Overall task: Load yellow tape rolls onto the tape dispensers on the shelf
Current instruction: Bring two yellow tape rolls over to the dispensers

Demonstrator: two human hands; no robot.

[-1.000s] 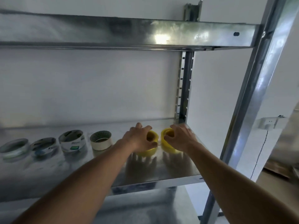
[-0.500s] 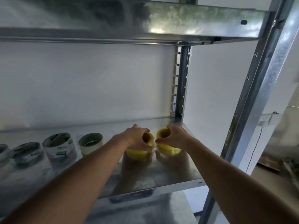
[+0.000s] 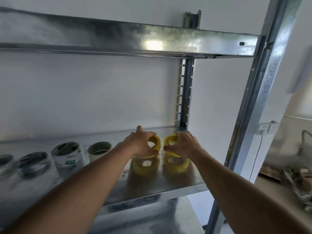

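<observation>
Head view: left hand (image 3: 141, 144) and right hand (image 3: 183, 144) each grip a yellow tape roll (image 3: 156, 142), second roll (image 3: 169, 140), now lifted clear of the shelf (image 3: 168, 184), where half a second ago they sat on it. Yellow reflections show below, near the shelf's right end. Other tape rolls (image 3: 67, 155) sit left. Likely pickup done; no dispenser visible.

Our left hand (image 3: 141, 144) and right hand (image 3: 183, 146) each grip a yellow tape roll (image 3: 156, 143), (image 3: 170, 139) low in the frame's center, lifted just above the metal shelf (image 3: 177, 181). Other tape rolls (image 3: 67, 154) line the lower left.
</observation>
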